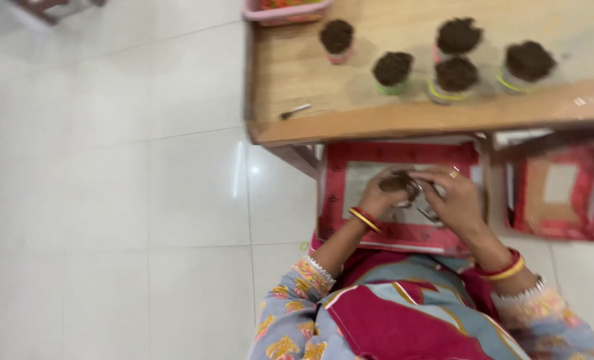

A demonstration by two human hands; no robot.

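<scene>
Both hands meet low in the frame, below the front edge of the wooden table (pixel 323 127). The left hand (pixel 379 195) cups a small soil-filled cup (pixel 397 182), fingers curled around it. The right hand (pixel 455 200) closes in from the other side, thumb and forefinger pinched at the cup's rim; the picture is too blurred to tell what they pinch. A ring sits on one right finger, and red and yellow bangles on both wrists.

Beneath the hands lies a flat red-bordered tray (pixel 403 155) with a pale centre. A second red-bordered tray (pixel 563 190) of the same kind lies to the right, apart from the first.

On the table stand five soil-filled cups (pixel 457 73) with pink, green and yellow bands. A metal spoon (pixel 294 111) lies near the front-left corner. A pink basket (pixel 285 13) sits at the far edge.
</scene>
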